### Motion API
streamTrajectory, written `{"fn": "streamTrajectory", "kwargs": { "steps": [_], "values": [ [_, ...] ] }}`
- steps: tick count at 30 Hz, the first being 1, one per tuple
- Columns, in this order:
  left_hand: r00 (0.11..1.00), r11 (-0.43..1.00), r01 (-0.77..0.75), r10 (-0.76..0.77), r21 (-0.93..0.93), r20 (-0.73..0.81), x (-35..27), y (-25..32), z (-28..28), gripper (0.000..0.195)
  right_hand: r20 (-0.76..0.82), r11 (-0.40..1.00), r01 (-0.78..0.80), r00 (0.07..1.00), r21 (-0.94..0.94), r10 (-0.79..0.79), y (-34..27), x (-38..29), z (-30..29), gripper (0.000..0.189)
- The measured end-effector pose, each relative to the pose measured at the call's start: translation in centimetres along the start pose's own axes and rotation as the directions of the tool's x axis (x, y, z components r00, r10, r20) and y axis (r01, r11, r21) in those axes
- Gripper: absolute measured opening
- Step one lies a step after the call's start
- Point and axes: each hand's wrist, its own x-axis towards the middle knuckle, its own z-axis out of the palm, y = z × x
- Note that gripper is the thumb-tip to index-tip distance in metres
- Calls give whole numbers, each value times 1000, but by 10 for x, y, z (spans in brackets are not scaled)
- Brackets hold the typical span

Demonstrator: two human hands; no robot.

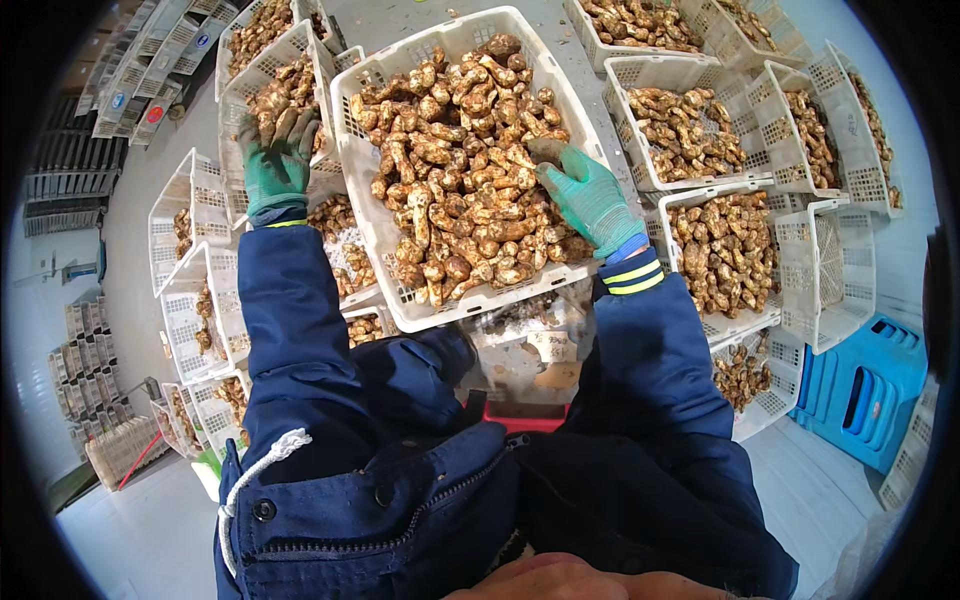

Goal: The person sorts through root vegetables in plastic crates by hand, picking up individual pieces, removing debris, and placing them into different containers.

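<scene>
A large white plastic crate lies tilted in front of me, heaped with brown-and-cream mushrooms that look like matsutake. My right hand, in a green knit glove with a soiled palm coating, is at the heap's right side. Its thumb and fingers are parted beside the mushrooms, with nothing seen between them. To the left, my gloved left hand reaches over a smaller white crate. Its fingers point away from me onto mushrooms there; whether they grip one is hidden.
More mushroom crates stand at right, including a full one, and at left. A blue plastic stool is at far right. Below the big crate lies a paper slip with handwriting. Stacked crates line the left side.
</scene>
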Motion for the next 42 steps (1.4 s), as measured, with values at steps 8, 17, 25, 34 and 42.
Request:
{"fn": "streamTrajectory", "kwargs": {
  "steps": [8, 17, 25, 34, 42],
  "values": [
    [909, -569, -371, -383, 734, 162, -105, -115, 32, 66, -19, 985, -72, 997, -154, 70, 5, -5, -6, 30],
    [953, -213, -297, -126, 931, 276, -86, -135, -3, 49, 71, 989, -84, 993, -125, 93, 10, 0, 11, 33],
    [859, 977, 208, -162, -41, 486, -140, -132, 34, 37, 598, 693, -518, 786, 501, 155, -21, -19, 28, 49],
    [727, 840, -414, 73, 351, 683, -138, -152, 25, 42, 583, 786, -461, 797, 413, 161, -27, -26, 47, 44],
    [736, 634, -566, 100, 527, 670, -144, -153, 24, 27, 303, 910, -400, 886, 113, 351, -25, -29, 65, 46]
  ]
}}
